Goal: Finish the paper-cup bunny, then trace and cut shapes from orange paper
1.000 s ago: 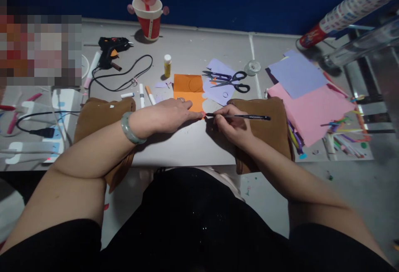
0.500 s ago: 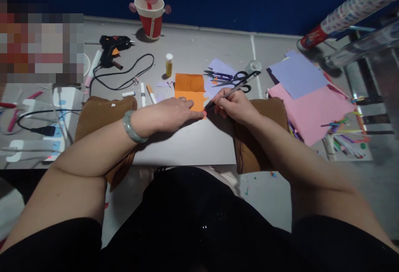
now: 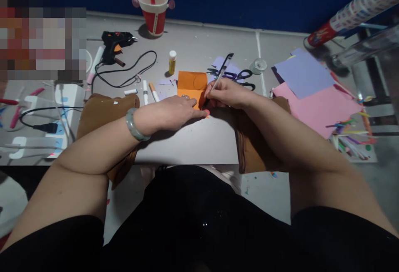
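My left hand [image 3: 177, 113] lies over the lower part of an orange sheet of paper [image 3: 188, 81], wearing a ring. Its stretched index finger presses on a small pink-red round paper piece [image 3: 207, 113], which it partly covers. In my right hand [image 3: 229, 92] a pen [image 3: 222, 70] is gripped, tilted, with its tip down beside that piece; the tip itself is hard to make out. A thin drawn curve shows on the upper half of the orange sheet. Just beyond my right hand lie dark-handled scissors [image 3: 244, 74] on purple paper [image 3: 220, 62].
A glue gun [image 3: 115, 45] with a looped cord, a paper cup [image 3: 155, 20] with a pink face, a small yellow bottle [image 3: 172, 63] and a tape roll [image 3: 258, 66] stand behind. Markers [image 3: 145, 93] lie left, purple and pink sheets [image 3: 321, 110] right. Brown cloths [image 3: 107, 105] sit under both forearms.
My right hand has moved slightly left, and the pen stands steeper, its upper end swung away from the right. My left finger stays on the round piece. The whole view has shifted a little.
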Demonstrator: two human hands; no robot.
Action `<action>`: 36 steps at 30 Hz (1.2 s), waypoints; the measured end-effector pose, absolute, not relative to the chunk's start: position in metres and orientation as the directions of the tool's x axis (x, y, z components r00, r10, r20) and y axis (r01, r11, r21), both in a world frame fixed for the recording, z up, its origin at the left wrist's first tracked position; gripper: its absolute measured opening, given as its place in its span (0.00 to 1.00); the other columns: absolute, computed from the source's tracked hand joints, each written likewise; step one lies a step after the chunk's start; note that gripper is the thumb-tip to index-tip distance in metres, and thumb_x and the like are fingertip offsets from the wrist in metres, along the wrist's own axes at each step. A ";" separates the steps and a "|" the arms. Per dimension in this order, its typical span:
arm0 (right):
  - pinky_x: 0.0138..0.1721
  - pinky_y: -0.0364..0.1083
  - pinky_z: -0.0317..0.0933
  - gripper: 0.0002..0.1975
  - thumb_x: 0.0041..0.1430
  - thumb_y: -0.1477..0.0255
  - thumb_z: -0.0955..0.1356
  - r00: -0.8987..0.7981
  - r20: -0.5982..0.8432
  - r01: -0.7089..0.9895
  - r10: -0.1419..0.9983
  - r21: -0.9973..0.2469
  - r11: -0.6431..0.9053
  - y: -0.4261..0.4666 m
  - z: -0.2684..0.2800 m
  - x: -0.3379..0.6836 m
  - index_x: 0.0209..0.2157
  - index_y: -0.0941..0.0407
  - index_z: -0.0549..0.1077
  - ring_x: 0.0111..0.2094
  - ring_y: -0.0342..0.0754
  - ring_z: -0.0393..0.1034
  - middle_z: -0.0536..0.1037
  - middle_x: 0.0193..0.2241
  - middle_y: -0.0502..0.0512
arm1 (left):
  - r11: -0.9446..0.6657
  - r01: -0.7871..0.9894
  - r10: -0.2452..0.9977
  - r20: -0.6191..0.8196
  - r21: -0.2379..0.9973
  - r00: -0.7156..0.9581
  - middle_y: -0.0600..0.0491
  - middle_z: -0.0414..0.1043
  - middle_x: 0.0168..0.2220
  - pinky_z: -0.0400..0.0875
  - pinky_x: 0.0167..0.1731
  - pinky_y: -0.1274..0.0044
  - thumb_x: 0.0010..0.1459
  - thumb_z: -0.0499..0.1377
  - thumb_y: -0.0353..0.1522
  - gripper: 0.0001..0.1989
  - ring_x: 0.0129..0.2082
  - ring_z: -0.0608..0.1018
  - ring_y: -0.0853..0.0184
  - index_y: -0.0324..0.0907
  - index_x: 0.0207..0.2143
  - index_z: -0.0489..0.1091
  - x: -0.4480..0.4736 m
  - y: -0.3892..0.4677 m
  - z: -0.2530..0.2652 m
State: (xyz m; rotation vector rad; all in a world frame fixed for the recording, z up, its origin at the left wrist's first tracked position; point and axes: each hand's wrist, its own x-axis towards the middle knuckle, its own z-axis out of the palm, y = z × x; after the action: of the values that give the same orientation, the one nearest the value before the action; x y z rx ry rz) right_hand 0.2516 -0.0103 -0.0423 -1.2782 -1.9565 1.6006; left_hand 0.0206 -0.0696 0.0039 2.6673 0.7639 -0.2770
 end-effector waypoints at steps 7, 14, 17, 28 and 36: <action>0.14 0.40 0.49 0.13 0.58 0.69 0.75 -0.464 -0.405 0.493 0.788 -0.857 -0.150 -0.016 -0.029 0.245 0.26 0.54 0.69 0.14 0.37 0.58 0.70 0.15 0.44 | -0.809 0.540 0.479 -0.270 0.233 0.835 0.43 0.74 0.48 0.65 0.40 0.71 0.69 0.48 0.25 0.32 0.40 0.76 0.60 0.53 0.72 0.61 0.020 -0.070 0.001; 0.16 0.40 0.48 0.12 0.58 0.72 0.74 -0.365 -0.378 0.478 0.851 -0.860 -0.177 -0.020 -0.033 0.254 0.25 0.53 0.69 0.15 0.39 0.56 0.70 0.14 0.45 | -0.818 0.528 0.475 -0.248 0.229 0.844 0.43 0.73 0.47 0.65 0.39 0.71 0.68 0.49 0.25 0.32 0.39 0.76 0.59 0.54 0.72 0.62 0.020 -0.069 -0.003; 0.16 0.41 0.48 0.11 0.58 0.71 0.74 -0.331 -0.359 0.461 0.873 -0.868 -0.182 -0.026 -0.033 0.260 0.24 0.54 0.70 0.15 0.39 0.56 0.70 0.15 0.46 | -0.810 0.534 0.479 -0.254 0.240 0.840 0.44 0.73 0.47 0.65 0.39 0.71 0.68 0.49 0.25 0.32 0.39 0.75 0.60 0.54 0.72 0.62 0.019 -0.069 -0.004; 0.31 0.47 0.66 0.11 0.67 0.58 0.68 -0.288 0.051 0.369 0.956 -0.916 0.160 -0.066 -0.027 0.283 0.41 0.51 0.74 0.27 0.46 0.73 0.81 0.32 0.53 | -0.771 0.540 0.478 -0.254 0.338 0.841 0.46 0.74 0.43 0.65 0.41 0.71 0.69 0.52 0.30 0.27 0.39 0.76 0.59 0.55 0.67 0.69 0.019 -0.062 -0.004; 0.38 0.49 0.64 0.05 0.59 0.69 0.71 -0.557 0.128 0.617 0.821 -0.598 0.512 -0.099 -0.052 0.251 0.36 0.53 0.71 0.35 0.51 0.71 0.78 0.34 0.55 | -0.746 0.566 0.510 -0.246 0.351 0.824 0.46 0.82 0.40 0.67 0.39 0.72 0.69 0.54 0.33 0.17 0.38 0.80 0.60 0.46 0.54 0.80 0.018 -0.055 0.003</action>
State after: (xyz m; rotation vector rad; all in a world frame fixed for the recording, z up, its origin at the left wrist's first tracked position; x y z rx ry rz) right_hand 0.2507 -0.0986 -0.0522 -1.1866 -2.3604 0.7028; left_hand 0.0183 -0.0555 0.0025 2.5921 0.8033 -0.1863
